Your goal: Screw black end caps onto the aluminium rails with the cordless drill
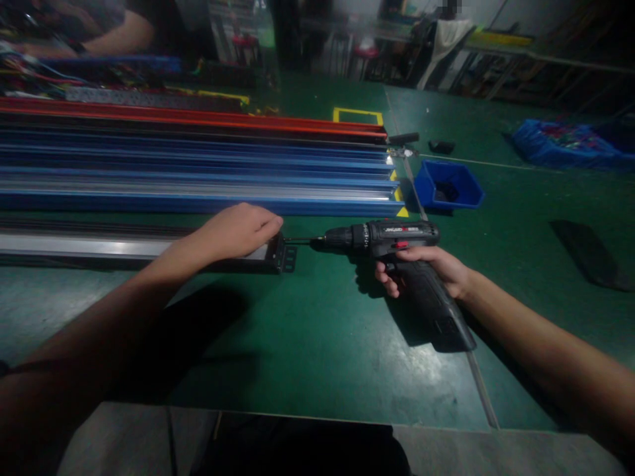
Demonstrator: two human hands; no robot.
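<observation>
My right hand is wrapped round the handle of a black cordless drill, a finger near its trigger. The drill lies level, its long bit pointing left to the end plate of a long black and silver metal profile. The bit's tip appears to meet the plate. On top of the profile's right end rests my left hand, its fingers curled over the far edge and partly hidden. A slotted bracket juts out from that end.
Several blue profiles and a red one lie behind on the green table. At right stand a blue bin with dark pieces, a blue bag and a black flat object. A person's arm shows at back left.
</observation>
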